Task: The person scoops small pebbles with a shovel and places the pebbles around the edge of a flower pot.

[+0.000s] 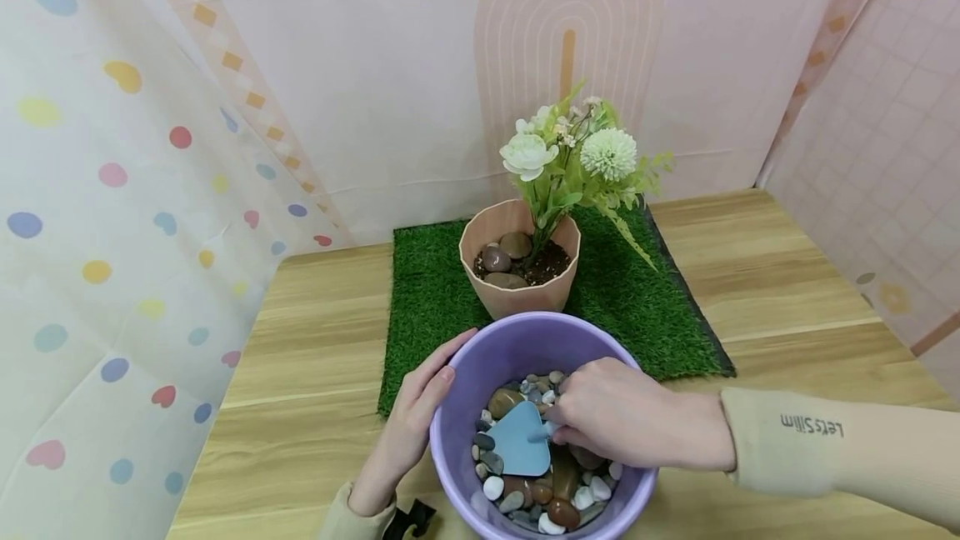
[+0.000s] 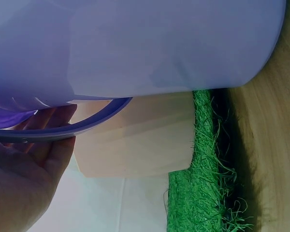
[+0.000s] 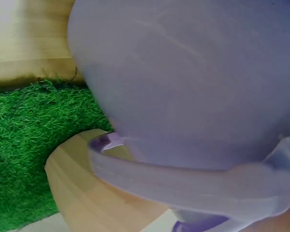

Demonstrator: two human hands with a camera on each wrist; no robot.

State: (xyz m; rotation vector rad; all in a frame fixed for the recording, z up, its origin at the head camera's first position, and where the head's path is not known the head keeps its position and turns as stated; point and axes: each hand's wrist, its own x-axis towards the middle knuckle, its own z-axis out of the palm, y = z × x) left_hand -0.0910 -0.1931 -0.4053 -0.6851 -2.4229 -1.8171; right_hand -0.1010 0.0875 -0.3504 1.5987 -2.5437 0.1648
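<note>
A purple bucket (image 1: 542, 323) holds pebbles (image 1: 517, 486) of several colours. Inside it, my right hand (image 1: 611, 411) grips the handle of a light blue toy shovel (image 1: 521, 444), whose blade lies over the pebbles. My left hand (image 1: 412, 407) rests against the bucket's left side near the rim, fingers fairly straight. In the left wrist view, the bucket's handle (image 2: 99, 117) hangs down and crosses in front of those fingers. The right wrist view has the bucket's outer wall (image 3: 193, 87) and the folded handle (image 3: 159, 183); neither the right fingers nor the shovel shows there.
Just behind the bucket stands a pinkish flowerpot (image 1: 517, 298) with soil, a few stones and white-green flowers (image 1: 577, 152). It sits on a green turf mat (image 1: 637, 332) over a wooden tabletop (image 1: 300, 423). Patterned cloth (image 1: 360, 65) encloses the back and sides.
</note>
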